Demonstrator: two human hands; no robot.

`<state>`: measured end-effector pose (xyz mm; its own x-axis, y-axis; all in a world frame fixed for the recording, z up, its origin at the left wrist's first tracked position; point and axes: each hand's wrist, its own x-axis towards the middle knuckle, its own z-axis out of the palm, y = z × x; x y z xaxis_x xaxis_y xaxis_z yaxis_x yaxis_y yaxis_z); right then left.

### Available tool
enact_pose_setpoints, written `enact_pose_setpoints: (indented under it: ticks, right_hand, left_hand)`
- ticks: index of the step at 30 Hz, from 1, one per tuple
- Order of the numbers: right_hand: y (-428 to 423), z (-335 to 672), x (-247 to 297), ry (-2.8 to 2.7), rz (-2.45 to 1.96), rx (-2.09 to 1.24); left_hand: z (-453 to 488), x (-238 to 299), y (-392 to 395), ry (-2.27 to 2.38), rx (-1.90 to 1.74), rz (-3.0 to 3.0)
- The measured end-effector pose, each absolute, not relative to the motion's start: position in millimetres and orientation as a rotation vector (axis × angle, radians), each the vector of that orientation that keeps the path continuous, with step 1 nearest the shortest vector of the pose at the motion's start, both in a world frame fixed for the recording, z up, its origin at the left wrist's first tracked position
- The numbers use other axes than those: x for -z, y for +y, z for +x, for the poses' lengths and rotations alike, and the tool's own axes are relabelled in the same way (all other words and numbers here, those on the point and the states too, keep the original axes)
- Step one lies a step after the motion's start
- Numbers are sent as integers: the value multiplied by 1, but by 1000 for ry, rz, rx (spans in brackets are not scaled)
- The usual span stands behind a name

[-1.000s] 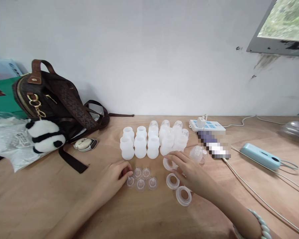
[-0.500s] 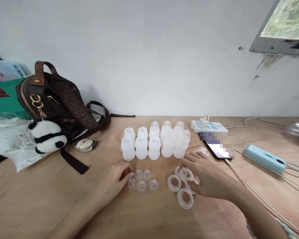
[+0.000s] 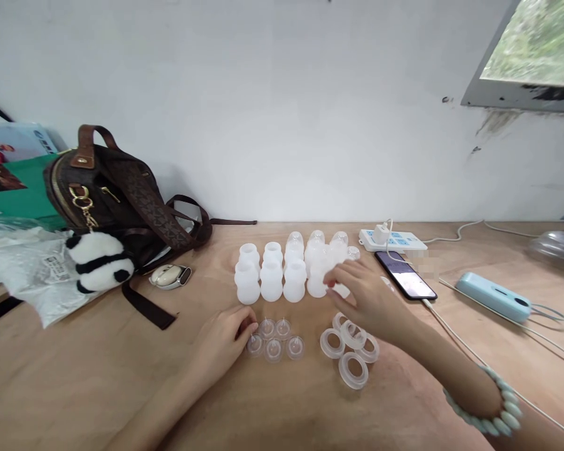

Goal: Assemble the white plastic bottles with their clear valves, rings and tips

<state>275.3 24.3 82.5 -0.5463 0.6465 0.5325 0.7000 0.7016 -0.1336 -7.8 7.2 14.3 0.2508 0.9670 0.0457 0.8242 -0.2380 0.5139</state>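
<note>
My left hand (image 3: 228, 329) rests on the table with its fingers curled in and the thumb beside the index finger; nothing shows in it. Its thumb tip is at the leftmost of several clear bottle nipples (image 3: 273, 349), which lie in two rows. My right hand (image 3: 364, 294) hovers palm down, thumb and fingers slightly apart, with no held thing visible. It covers part of the right end of the white bottles (image 3: 271, 280). Clear dome caps (image 3: 316, 238) top several bottles there. Several translucent bottle rings (image 3: 353, 371) lie below this hand, some overlapping.
On the left are a brown backpack (image 3: 122, 188) with a panda plush (image 3: 104, 264), a plastic bag (image 3: 28, 269) and a beige watch-like object (image 3: 169, 275). To the right lie a phone (image 3: 407, 275), a power strip (image 3: 404, 241), a light blue device (image 3: 493, 297) and cables.
My right hand has lifted off the rings and moved up and left to the bottles, uncovering the ring pile. My left hand has stayed beside the nipples. The view has shifted slightly.
</note>
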Motion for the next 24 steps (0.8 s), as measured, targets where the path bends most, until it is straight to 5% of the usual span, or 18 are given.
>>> enact_pose_setpoints:
  ticks: [7, 15, 24]
  right_hand:
    - [95, 228, -130, -2460, -1268, 607]
    - [118, 213, -121, -2608, -1282, 602]
    - [19, 268, -172, -2105, -1027, 312]
  left_hand:
    - [-6, -20, 2, 1679, -722, 2157]
    - [-6, -30, -5, 1666, -987, 2230]
    - [4, -28, -23, 1245, -1572, 2327]
